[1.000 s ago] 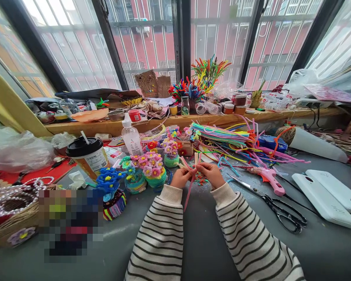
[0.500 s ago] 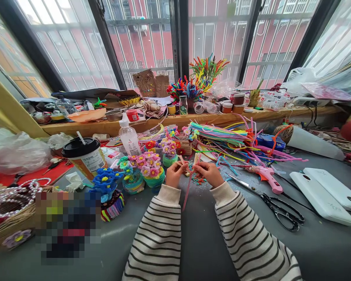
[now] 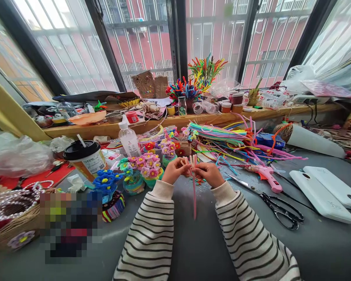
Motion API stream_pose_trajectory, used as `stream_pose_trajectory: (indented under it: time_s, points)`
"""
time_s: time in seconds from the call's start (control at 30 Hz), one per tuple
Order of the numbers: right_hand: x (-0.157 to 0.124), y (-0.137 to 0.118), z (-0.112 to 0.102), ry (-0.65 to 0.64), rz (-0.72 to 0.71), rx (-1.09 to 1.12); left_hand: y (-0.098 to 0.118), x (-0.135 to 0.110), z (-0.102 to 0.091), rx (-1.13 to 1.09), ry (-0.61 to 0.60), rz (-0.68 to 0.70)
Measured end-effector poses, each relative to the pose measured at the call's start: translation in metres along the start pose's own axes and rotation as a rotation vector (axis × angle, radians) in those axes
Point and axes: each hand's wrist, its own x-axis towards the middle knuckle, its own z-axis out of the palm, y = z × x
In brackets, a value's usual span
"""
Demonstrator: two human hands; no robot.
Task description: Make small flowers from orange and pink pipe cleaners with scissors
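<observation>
My left hand (image 3: 175, 171) and my right hand (image 3: 208, 173) meet over the middle of the grey table, fingers closed on a small bunch of pink and cream pipe cleaners (image 3: 194, 195). Several short ends stick up between the fingertips, and one long pink length hangs down below them. Behind the hands lie orange and teal clippings, partly hidden. To the left stand small pots of pipe-cleaner flowers, pink (image 3: 148, 164) and blue (image 3: 107, 179). On the right are black-handled scissors (image 3: 276, 207), blades partly open, and a pink glue gun (image 3: 270, 178).
A large pile of coloured pipe cleaners (image 3: 222, 134) lies behind the hands. Left are a lidded paper cup (image 3: 86, 158), a clear bottle (image 3: 129, 140) and a bead-filled basket (image 3: 17, 222). Two white power banks (image 3: 321, 197) lie right. Jars line the wooden sill (image 3: 152, 123).
My hands have come together, the left shifting right toward the right one. The hanging pink length has swung right and now hangs straight down. At the far right, another hand and a red round thing have left view.
</observation>
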Motion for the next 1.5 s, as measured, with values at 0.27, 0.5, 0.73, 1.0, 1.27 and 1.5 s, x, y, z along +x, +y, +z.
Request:
stream_pose_trajectory:
  time_s: [0.27, 0.5, 0.73, 1.0, 1.27, 1.5]
  points:
    - [0.0, -0.003, -0.001, 0.02, 0.076, 0.148, -0.001, 0.0, 0.004, 0.031, 0.141, 0.02]
    - [0.002, 0.0, -0.001, 0.117, 0.121, 0.261, -0.016, -0.016, 0.008, -0.034, -0.02, -0.214]
    - [0.002, 0.003, 0.001, 0.023, 0.16, 0.331, -0.015, -0.016, 0.011, -0.073, -0.048, -0.271]
    - [0.002, 0.0, 0.001, -0.138, 0.131, 0.35, -0.009, -0.019, 0.013, 0.09, -0.208, -0.196]
    - [0.003, 0.0, -0.001, 0.016, 0.162, 0.324, -0.013, -0.019, 0.015, 0.069, -0.043, -0.109]
    - [0.004, 0.002, 0.005, 0.178, 0.128, 0.431, -0.016, -0.017, 0.014, 0.057, -0.003, -0.116]
